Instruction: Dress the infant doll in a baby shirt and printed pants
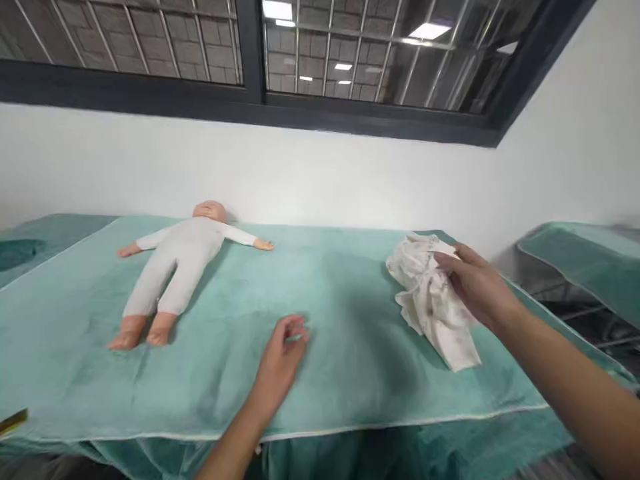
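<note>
A baby doll (175, 267) in a white bodysuit lies on its back at the left of a bed covered with a teal sheet (350, 333). At the right, my right hand (475, 283) grips a crumpled white cloth (433, 300) that rests on the sheet. My left hand (283, 360) hovers low over the middle of the sheet with its fingers loosely curled, and nothing is in it.
A white wall and a dark-framed window (260, 60) run behind the bed. Another teal-covered bed (585, 260) stands at the right across a gap. A third teal surface (30, 240) adjoins at far left. A yellowish object (13, 421) pokes in at the lower left edge.
</note>
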The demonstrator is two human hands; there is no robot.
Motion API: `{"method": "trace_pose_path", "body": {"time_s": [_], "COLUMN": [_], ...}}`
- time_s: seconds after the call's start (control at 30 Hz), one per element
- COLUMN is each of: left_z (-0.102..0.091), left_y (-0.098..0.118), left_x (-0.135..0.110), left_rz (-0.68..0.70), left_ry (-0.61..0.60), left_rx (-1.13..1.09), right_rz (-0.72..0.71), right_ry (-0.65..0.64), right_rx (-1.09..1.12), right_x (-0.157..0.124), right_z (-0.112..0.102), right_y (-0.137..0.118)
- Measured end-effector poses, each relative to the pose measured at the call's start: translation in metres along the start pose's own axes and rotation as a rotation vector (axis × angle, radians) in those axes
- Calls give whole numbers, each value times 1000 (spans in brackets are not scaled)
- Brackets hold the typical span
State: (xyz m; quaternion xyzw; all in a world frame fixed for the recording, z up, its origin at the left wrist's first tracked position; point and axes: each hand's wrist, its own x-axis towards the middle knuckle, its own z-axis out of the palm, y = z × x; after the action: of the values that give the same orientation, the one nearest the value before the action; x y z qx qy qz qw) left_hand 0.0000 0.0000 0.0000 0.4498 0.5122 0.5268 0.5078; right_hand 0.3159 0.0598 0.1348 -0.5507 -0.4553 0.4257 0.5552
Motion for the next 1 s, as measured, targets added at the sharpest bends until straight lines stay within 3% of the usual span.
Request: {"method": "trace_pose_path", "body": {"time_s": [0.1, 0.17, 0.23, 0.27, 0.3, 0.43, 0.53, 0.6, 0.7, 0.87, 0.93, 1.0], "left_z": [16, 22, 21, 18, 13, -15, -35, -43, -50, -57, -58, -58], "left_y": [23, 30, 30, 28, 25, 11, 6, 5, 11, 33, 36, 32], "left_x": [12, 14, 13, 12, 10, 5, 3, 2, 1, 4, 6, 7], "left_rz": [-64, -97, -159, -218, -285, -416, -421, -410, -345, -245, -242, -238], "left_ry": [-230, -308, -315, -290, -253, -31, 52, 64, 122, 169, 175, 186], "left_rx": [-249, -460, -662, -734, -784, -848, -783, -714, -635, -650, -659, -659], "right_rz": [-164, -277, -355, -373, -391, -509, -484, -477, -539, -717, -648, -459], "right_ry": [-143, -376, -702, -800, -818, -532, -440, -436, -409, -160, -42, 94], "right_rx": [-38, -165, -336, -427, -518, -949, -1127, -1145, -1099, -870, -759, -632], "right_x": [-22, -40, -57, -64, -69, -61, -43, -34, -30, -39, -45, -51], "right_z": [34, 57, 79, 88, 94, 97, 80, 67, 51, 43, 45, 48], "right_y": [-5, -1, 12, 22, 35, 95, 126, 130, 117, 73, 58, 47]}}
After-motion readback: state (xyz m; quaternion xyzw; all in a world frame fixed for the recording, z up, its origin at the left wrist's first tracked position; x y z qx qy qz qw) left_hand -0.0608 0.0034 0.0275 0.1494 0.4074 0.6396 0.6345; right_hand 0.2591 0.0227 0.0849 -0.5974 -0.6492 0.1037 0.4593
